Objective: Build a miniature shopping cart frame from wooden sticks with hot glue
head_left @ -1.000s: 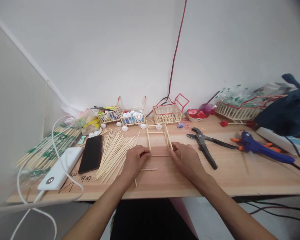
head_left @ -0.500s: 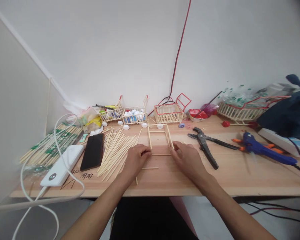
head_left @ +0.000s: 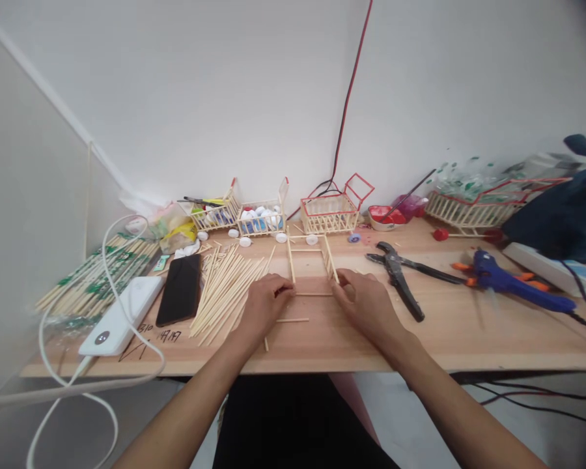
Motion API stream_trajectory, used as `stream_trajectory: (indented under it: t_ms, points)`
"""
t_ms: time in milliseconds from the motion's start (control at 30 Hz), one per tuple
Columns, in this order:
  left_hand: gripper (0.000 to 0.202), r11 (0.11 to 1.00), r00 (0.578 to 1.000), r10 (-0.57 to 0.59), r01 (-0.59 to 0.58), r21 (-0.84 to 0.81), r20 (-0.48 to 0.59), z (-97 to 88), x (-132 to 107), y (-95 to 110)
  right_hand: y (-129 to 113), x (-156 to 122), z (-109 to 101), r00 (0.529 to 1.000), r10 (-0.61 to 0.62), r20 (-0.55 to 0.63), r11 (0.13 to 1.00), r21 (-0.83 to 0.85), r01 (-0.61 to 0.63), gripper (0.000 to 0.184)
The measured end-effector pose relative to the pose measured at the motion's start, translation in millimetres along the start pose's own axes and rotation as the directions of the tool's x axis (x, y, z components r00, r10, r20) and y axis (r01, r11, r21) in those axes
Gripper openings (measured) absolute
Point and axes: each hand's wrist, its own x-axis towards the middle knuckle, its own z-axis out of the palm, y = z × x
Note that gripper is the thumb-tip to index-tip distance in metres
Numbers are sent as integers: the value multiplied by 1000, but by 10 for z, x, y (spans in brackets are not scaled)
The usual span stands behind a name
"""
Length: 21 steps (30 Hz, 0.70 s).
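A small frame of bamboo sticks (head_left: 310, 259) lies flat on the wooden table (head_left: 469, 339) in front of me. My left hand (head_left: 264, 305) pinches the near left end of the frame and my right hand (head_left: 364, 305) pinches its near right end. A thin cross stick (head_left: 313, 294) runs between my fingertips. A short loose stick (head_left: 293, 320) lies just below it.
A pile of bamboo sticks (head_left: 224, 292), a black phone (head_left: 180, 289) and a white power bank (head_left: 120, 315) lie left. Black pliers (head_left: 400, 279) and a blue glue gun (head_left: 510, 283) lie right. Several stick baskets (head_left: 329, 212) line the wall.
Both hands stay on the frame's near end with hardly any movement. The view has shifted a little, so the table sits slightly higher in the picture.
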Motion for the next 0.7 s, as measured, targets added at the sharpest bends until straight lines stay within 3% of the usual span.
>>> stream_trajectory:
  t_ms: [333,700]
  points:
    - [12,1000,1000,2,-3,-11,-13,-14,3,32,-17,-6,-12,1000,-7,-27,1000,-28,6,16]
    - [11,1000,1000,0,0,5,-7,-14,7,30,7,-12,-14,999,-31,18,999,-15,31,14]
